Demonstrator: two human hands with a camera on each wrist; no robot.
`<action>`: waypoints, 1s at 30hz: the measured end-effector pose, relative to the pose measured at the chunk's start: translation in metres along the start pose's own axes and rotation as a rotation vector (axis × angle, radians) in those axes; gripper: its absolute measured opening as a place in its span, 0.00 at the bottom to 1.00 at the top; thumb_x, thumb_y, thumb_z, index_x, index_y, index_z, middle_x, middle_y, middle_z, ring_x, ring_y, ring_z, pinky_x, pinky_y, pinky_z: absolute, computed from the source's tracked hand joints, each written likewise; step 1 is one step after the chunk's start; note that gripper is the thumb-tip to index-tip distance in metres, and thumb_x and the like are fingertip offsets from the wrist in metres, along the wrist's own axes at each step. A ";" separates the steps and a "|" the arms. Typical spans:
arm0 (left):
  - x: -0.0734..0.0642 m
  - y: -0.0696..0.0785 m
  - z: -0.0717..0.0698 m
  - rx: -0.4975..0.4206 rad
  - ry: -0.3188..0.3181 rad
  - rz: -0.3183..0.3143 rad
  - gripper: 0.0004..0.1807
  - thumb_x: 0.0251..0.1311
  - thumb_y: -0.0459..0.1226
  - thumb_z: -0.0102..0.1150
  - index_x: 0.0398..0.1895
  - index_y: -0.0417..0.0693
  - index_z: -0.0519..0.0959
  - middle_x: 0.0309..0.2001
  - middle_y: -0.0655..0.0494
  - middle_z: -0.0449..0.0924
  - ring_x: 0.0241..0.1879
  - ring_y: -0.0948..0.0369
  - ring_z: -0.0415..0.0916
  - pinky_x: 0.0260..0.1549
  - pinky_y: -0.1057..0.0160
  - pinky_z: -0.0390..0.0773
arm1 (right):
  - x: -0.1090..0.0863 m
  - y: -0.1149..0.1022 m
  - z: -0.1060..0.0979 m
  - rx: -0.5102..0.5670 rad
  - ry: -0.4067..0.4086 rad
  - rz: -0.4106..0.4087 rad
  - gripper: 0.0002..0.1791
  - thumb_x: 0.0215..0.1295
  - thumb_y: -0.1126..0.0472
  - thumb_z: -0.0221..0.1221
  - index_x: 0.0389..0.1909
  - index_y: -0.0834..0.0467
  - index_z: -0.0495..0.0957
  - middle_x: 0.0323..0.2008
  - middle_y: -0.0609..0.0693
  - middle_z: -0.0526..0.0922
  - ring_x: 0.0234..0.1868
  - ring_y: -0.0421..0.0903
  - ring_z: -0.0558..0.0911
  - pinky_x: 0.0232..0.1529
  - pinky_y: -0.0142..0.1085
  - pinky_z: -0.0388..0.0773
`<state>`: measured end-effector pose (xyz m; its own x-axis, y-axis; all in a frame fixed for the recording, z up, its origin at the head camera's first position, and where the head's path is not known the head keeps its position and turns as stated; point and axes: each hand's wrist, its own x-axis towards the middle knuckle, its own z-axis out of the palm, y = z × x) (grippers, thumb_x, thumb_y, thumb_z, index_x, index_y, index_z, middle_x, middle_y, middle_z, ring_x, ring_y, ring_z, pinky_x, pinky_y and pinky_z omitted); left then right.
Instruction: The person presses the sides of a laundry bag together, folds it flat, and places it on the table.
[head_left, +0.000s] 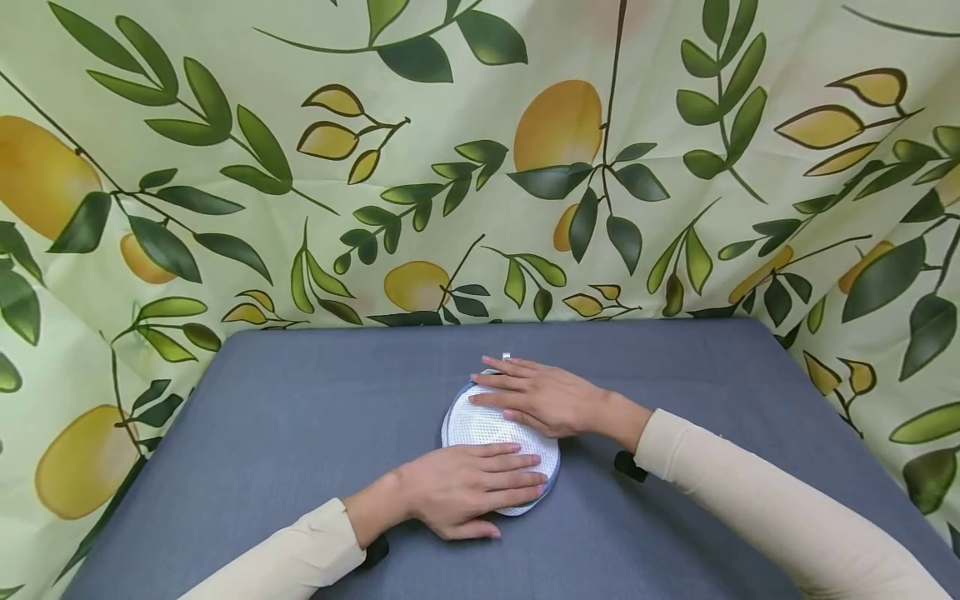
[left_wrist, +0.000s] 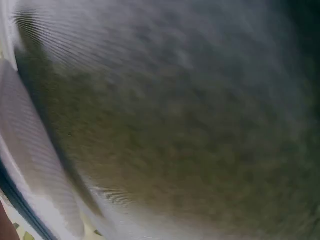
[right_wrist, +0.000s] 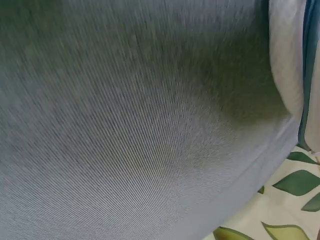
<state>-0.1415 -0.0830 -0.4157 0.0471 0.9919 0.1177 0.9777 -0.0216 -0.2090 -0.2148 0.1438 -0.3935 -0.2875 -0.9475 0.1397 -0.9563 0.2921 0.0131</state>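
A round white mesh laundry bag (head_left: 483, 425) with a blue-grey zip round its edge lies on the dark grey table in the head view. My left hand (head_left: 467, 489) rests on its near part, fingers straight and pointing right. Across the far right part lies my right hand (head_left: 543, 398), its fingers extended to the left. A small pale tab (head_left: 506, 356) sticks out beyond the bag's far edge. In the left wrist view the bag's side (left_wrist: 35, 150) shows at the left border; the right wrist view has its side (right_wrist: 286, 60) at the right border.
The padded grey tabletop (head_left: 322, 392) extends on every side of the bag. A cloth printed with lemons and leaves (head_left: 450, 208) hangs behind it and along both sides. Small black wrist devices show under the left cuff (head_left: 330, 533) and the right cuff (head_left: 660, 442).
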 end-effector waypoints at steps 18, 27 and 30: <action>0.006 -0.014 0.008 -0.008 -0.039 0.083 0.37 0.69 0.56 0.40 0.73 0.43 0.55 0.74 0.50 0.49 0.73 0.58 0.40 0.69 0.58 0.41 | 0.016 0.006 0.017 0.079 0.016 -0.117 0.25 0.78 0.52 0.34 0.71 0.47 0.61 0.72 0.53 0.57 0.72 0.56 0.53 0.69 0.49 0.49; 0.012 -0.014 0.014 0.020 -0.029 0.057 0.38 0.69 0.57 0.38 0.74 0.43 0.54 0.74 0.50 0.49 0.73 0.57 0.40 0.69 0.58 0.41 | 0.016 0.008 0.023 0.146 0.005 -0.093 0.25 0.78 0.51 0.32 0.71 0.46 0.61 0.72 0.53 0.58 0.72 0.57 0.53 0.69 0.49 0.48; 0.011 -0.014 0.015 0.022 -0.034 0.055 0.38 0.70 0.57 0.38 0.74 0.43 0.53 0.74 0.50 0.48 0.74 0.57 0.39 0.69 0.58 0.40 | 0.016 0.007 0.025 0.186 0.013 -0.079 0.25 0.78 0.51 0.33 0.71 0.45 0.61 0.72 0.52 0.57 0.73 0.56 0.51 0.69 0.50 0.47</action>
<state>-0.1574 -0.0701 -0.4263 0.0931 0.9930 0.0728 0.9690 -0.0736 -0.2357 -0.2277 0.1280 -0.4158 -0.2118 -0.9643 0.1586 -0.9695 0.1869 -0.1585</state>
